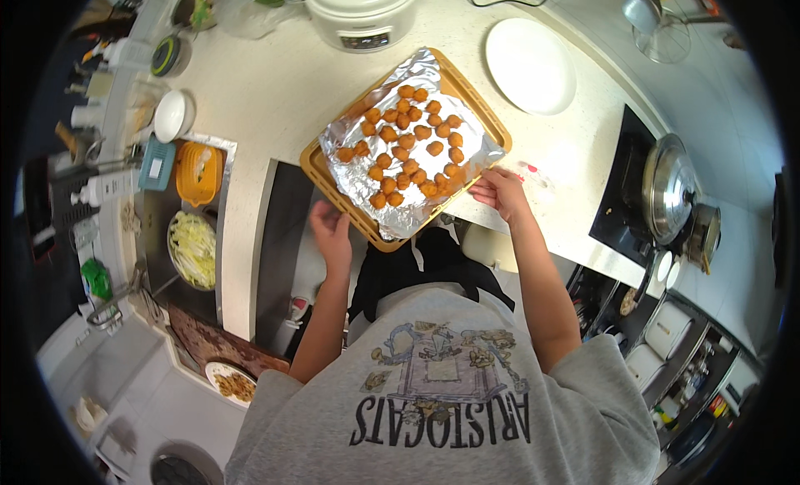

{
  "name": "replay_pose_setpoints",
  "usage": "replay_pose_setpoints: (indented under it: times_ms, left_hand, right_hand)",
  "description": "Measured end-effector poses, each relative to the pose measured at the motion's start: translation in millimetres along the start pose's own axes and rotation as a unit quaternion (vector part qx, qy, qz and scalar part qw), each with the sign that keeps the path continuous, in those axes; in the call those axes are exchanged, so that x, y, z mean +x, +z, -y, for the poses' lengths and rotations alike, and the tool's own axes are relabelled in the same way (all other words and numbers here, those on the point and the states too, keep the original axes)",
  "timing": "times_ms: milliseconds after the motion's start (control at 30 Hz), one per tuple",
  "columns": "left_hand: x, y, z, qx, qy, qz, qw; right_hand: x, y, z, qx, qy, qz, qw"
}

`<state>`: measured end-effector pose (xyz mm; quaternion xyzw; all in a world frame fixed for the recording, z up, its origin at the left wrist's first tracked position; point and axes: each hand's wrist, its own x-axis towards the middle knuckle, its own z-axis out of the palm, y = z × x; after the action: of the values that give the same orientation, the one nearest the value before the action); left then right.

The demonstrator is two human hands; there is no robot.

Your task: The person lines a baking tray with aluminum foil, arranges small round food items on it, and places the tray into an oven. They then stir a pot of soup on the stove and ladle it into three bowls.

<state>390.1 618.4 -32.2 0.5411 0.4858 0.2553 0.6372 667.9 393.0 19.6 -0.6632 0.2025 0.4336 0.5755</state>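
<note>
A gold-coloured baking tray (465, 88), turned at an angle, lies at the counter's front edge, its near corner jutting out over it. Crumpled aluminium foil (353, 172) lines the tray, and several browned round food balls (406, 141) are spread over the foil. My right hand (497, 191) is at the tray's near right side, fingers by the rim; whether they grip it is unclear. Just off the near left rim is my left hand (330, 232), slightly blurred, fingers apart and holding nothing.
A white electric cooker (362, 7) stands behind the tray, a white plate (531, 66) to its right. Further right, a lidded metal pan (669, 188) sits on the black hob (615, 191). The sink at left holds an orange basket (199, 172) and a bowl of chopped cabbage (192, 250).
</note>
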Motion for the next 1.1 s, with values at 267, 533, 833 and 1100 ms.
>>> replay_pose_setpoints:
  times_ms: [267,533,833,1100]
  left_hand:
    - [-17.2,1.4,3.9,-0.177,-0.191,0.167,0.951]
    - [-129.6,-28.1,-9.7,-0.299,-0.107,0.087,0.944]
    - [-298.9,-17.5,-88.9,-0.408,0.037,-0.037,0.912]
    - [-474.8,14.6,-164.2,-0.422,0.149,-0.11,0.887]
  right_hand:
    - [31.0,4.7,-22.2,0.007,-0.088,0.019,0.996]
    - [-42.2,-1.3,-1.9,0.028,-0.13,0.217,0.967]
    - [-143.2,3.3,69.3,-0.057,-0.121,0.455,0.88]
    - [-293.4,-59.4,97.2,0.001,-0.094,0.554,0.827]
